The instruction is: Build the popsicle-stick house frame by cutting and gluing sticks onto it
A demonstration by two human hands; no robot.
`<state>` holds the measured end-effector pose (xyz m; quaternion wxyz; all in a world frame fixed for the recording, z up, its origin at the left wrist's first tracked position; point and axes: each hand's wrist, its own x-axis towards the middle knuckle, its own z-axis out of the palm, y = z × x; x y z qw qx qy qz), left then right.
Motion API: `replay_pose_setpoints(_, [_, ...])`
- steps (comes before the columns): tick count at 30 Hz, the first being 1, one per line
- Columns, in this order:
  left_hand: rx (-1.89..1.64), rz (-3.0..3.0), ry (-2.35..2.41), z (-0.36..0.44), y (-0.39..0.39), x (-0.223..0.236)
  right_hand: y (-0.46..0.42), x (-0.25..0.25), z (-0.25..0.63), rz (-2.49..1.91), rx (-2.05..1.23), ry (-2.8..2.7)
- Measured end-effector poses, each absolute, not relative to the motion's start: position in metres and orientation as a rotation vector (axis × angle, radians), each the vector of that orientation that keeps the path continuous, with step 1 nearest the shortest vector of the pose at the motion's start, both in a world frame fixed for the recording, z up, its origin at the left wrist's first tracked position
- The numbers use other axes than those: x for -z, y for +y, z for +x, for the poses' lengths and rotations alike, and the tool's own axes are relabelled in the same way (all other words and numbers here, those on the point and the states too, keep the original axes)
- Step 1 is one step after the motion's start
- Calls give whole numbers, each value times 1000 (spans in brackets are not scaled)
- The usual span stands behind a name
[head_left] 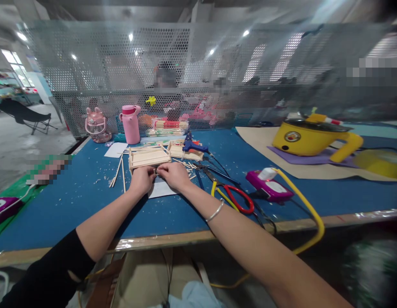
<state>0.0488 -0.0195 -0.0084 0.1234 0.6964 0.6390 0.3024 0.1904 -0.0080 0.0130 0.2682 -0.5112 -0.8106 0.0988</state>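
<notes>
My left hand [142,179] and my right hand [176,174] meet over the table, thumbs and fingertips pinched close together. Something tiny sits between the fingertips, too small to name. Just beyond them stands a small frame built of pale wooden sticks [148,159], with a flat slatted side towards me. A white sheet of paper [162,189] lies under my hands, partly covered by them. Loose wooden sticks [117,172] lie left of my left hand, and short offcuts [188,166] lie beyond my right hand. A blue glue gun [195,146] rests behind that hand.
Red-handled scissors [241,199] and yellow-handled pliers [225,194] lie right of my right wrist. Beyond them sit a purple power strip [270,187] with a yellow cable and a yellow electric pot [301,139]. A pink bottle [130,125] stands before the perforated metal screen [114,77].
</notes>
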Motion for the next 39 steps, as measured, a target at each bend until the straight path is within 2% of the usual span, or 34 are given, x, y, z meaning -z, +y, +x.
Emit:
replay_pose_setpoints(26, [-648,2223,1880,51,-20,0,-12,-11,190,-1437,10,-2336])
replay_pose_setpoints(39, [-635,2172,1858,48,-15,2,-4,-14,198,-1329,-169,-2340])
